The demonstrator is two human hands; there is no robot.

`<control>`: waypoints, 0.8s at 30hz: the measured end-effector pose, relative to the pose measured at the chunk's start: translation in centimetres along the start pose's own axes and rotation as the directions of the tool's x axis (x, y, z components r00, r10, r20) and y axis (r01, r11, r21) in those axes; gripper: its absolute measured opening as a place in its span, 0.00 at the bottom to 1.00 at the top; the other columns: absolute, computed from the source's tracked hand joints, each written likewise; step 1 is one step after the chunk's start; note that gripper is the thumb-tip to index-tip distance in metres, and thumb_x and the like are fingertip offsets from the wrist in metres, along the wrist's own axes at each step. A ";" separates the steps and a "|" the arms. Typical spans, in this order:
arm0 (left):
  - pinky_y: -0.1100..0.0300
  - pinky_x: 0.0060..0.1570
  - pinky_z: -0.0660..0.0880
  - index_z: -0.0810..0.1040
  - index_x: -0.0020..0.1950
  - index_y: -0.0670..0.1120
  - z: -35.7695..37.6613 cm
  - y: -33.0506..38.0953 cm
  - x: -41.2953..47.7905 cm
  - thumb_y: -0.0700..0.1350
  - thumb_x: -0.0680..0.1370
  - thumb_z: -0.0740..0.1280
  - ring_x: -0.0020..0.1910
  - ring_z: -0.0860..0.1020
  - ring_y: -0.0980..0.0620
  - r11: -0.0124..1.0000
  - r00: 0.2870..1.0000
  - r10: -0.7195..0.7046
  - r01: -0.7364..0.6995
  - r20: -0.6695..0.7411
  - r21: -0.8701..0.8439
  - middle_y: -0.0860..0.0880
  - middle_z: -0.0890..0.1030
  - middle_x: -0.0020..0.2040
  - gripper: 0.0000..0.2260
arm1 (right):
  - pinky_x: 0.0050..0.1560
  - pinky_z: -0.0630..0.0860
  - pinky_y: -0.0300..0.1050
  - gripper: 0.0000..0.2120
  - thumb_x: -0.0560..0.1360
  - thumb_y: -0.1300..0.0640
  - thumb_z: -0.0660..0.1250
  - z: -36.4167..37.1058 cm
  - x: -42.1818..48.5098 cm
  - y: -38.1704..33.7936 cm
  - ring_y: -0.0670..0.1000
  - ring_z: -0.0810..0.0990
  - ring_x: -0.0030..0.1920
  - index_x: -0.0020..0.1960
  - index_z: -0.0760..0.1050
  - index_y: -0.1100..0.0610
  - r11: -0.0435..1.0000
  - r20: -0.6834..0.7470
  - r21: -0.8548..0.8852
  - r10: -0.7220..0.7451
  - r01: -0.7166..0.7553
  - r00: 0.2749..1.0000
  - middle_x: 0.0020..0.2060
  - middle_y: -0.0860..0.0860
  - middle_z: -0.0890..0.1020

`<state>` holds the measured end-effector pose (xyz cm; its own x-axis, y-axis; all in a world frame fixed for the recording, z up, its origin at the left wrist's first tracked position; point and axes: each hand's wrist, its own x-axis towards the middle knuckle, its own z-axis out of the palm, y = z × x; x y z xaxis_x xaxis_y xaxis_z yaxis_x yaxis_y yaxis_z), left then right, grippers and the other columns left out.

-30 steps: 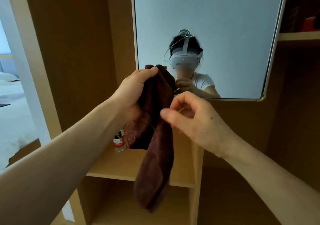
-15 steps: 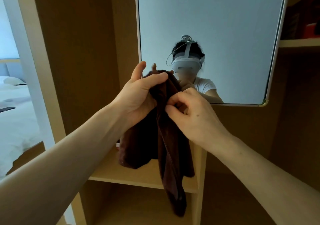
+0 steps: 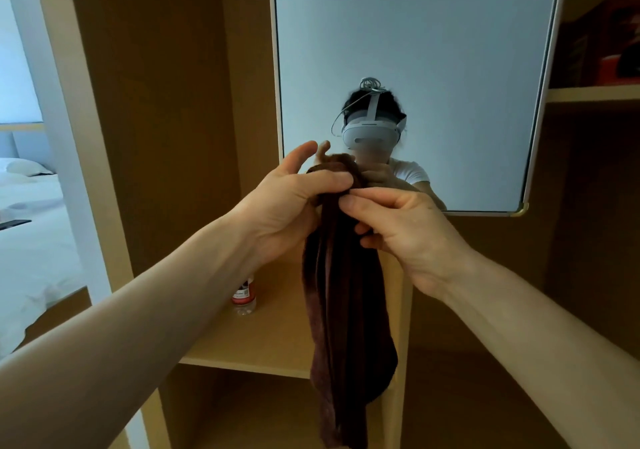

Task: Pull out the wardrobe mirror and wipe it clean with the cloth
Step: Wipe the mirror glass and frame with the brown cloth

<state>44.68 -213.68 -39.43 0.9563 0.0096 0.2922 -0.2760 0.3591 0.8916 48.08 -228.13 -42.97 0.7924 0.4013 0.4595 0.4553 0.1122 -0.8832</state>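
The wardrobe mirror (image 3: 433, 50) stands pulled out in front of me, filling the upper middle, with a thin metal frame and a brass corner at its lower right. A dark brown cloth (image 3: 343, 310) hangs long and bunched in front of the mirror's lower left corner. My left hand (image 3: 291, 202) grips the cloth's top, thumb over the fabric and the upper fingers loosely extended. My right hand (image 3: 398, 230) pinches the cloth just below, on its right side. The mirror reflects me and both hands.
Wooden wardrobe panels flank the mirror. A shelf (image 3: 270, 348) below holds a small bottle (image 3: 244, 296) with a red label. Another shelf (image 3: 595, 93) at upper right carries dark and red items. A bed with white linen (image 3: 31, 240) lies to the left.
Both hands have drawn together at the cloth's top; the right hand went from hovering beside it to pinching it. The bunched cloth now hangs longer and straighter.
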 end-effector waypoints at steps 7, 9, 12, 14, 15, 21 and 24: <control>0.56 0.51 0.79 0.76 0.61 0.39 0.4 0.7 0.7 0.26 0.71 0.62 0.49 0.82 0.46 0.997 0.994 0.018 -0.026 0.107 0.072 0.41 0.83 0.49 0.20 | 0.34 0.75 0.34 0.03 0.72 0.59 0.71 -0.7 0.7 -1.7 0.41 0.76 0.31 0.43 0.83 0.53 0.990 -0.060 0.126 0.072 -0.064 0.996 0.32 0.45 0.82; 0.56 0.50 0.79 0.75 0.61 0.34 0.7 0.5 1.2 0.25 0.73 0.57 0.49 0.79 0.44 0.990 0.996 0.024 -0.035 0.087 0.135 0.38 0.80 0.50 0.19 | 0.34 0.75 0.34 0.03 0.72 0.60 0.71 -0.9 1.1 -2.1 0.41 0.76 0.31 0.43 0.81 0.54 0.988 -0.091 0.131 0.088 -0.076 0.992 0.33 0.45 0.81; 0.59 0.37 0.79 0.78 0.52 0.36 1.2 0.3 1.7 0.28 0.73 0.56 0.44 0.77 0.44 0.975 1.000 0.014 -0.010 -0.016 0.221 0.40 0.79 0.45 0.14 | 0.40 0.77 0.39 0.03 0.75 0.61 0.67 -1.0 1.3 -2.8 0.45 0.77 0.37 0.43 0.78 0.55 0.982 -0.062 0.145 0.127 -0.117 0.990 0.37 0.48 0.80; 0.61 0.30 0.78 0.78 0.48 0.39 1.6 0.5 2.1 0.29 0.74 0.57 0.39 0.78 0.48 0.962 0.998 0.004 0.013 -0.059 0.274 0.42 0.79 0.41 0.12 | 0.43 0.78 0.43 0.06 0.78 0.61 0.62 -1.2 1.6 -3.4 0.47 0.80 0.40 0.46 0.77 0.56 0.976 0.011 0.151 0.155 -0.155 0.988 0.38 0.49 0.82; 0.62 0.29 0.77 0.79 0.49 0.40 1.7 0.8 2.3 0.30 0.74 0.58 0.38 0.78 0.49 0.956 0.997 0.000 0.024 -0.081 0.292 0.43 0.79 0.41 0.12 | 0.42 0.77 0.44 0.07 0.78 0.62 0.60 -1.3 1.7 -3.9 0.47 0.81 0.40 0.46 0.76 0.56 0.975 0.032 0.148 0.160 -0.163 0.987 0.36 0.49 0.82; 0.56 0.40 0.81 0.78 0.50 0.40 1.1 2.5 2.7 0.31 0.73 0.53 0.40 0.81 0.48 0.977 0.981 -0.092 0.121 -0.169 0.175 0.45 0.81 0.44 0.16 | 0.27 0.76 0.40 0.13 0.79 0.64 0.55 -3.9 3.1 -7.1 0.48 0.78 0.28 0.39 0.74 0.59 0.990 0.015 -0.058 0.133 -0.132 0.991 0.28 0.51 0.78; 0.57 0.40 0.82 0.81 0.45 0.43 0.9 3.4 2.8 0.49 0.77 0.62 0.39 0.83 0.51 0.944 0.991 -0.031 0.071 -0.128 0.323 0.48 0.85 0.43 0.12 | 0.35 0.76 0.42 0.12 0.79 0.58 0.58 -5.5 3.7 -7.8 0.52 0.78 0.34 0.43 0.75 0.64 0.969 0.026 -0.206 0.143 -0.135 0.989 0.33 0.55 0.78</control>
<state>46.37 -213.29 -35.27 0.9687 0.1182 0.2181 -0.2239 0.0385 0.9738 49.70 -232.54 -33.87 0.8385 0.4366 0.3259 0.4184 -0.1328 -0.8985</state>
